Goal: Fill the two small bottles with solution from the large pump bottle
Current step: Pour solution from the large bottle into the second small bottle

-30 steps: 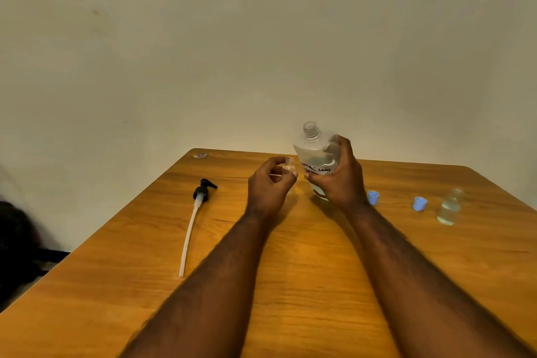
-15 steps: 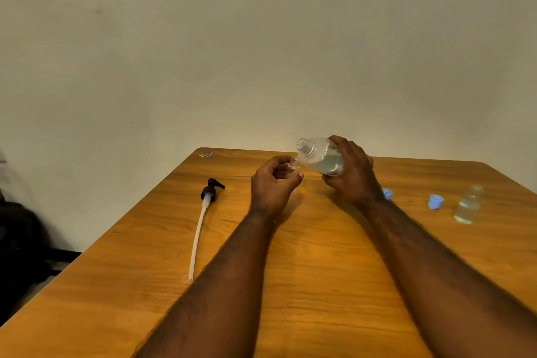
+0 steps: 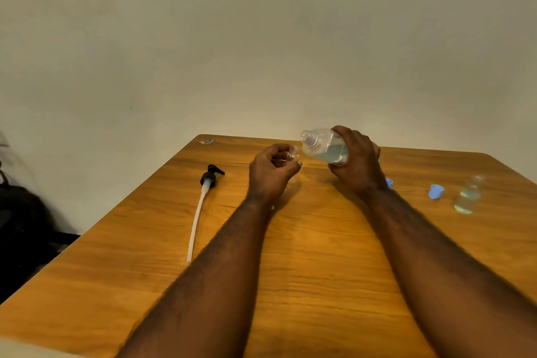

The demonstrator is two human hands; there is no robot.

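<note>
The left hand (image 3: 273,171) pinches the small bottle (image 3: 293,152) upright and uncapped, contents unclear. The right hand (image 3: 359,160), apart from it, wraps the large bottle (image 3: 322,145), which is tilted nearly flat. Its long axis runs 3 to 9 o'clock, its open neck is beside the small mouth, and clear liquid pools low. At 3 o'clock sit a blue cap (image 3: 388,183), a second blue cap (image 3: 436,191) and a part-filled bottle (image 3: 467,196) near the table (image 3: 319,256) edge. The pump (image 3: 210,179) lies at 9 o'clock.

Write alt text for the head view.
The right hand tilts the uncapped large bottle toward a small bottle held in the left hand, over a wooden table. A pump lies left; blue caps and a second small bottle with liquid sit right.
</note>
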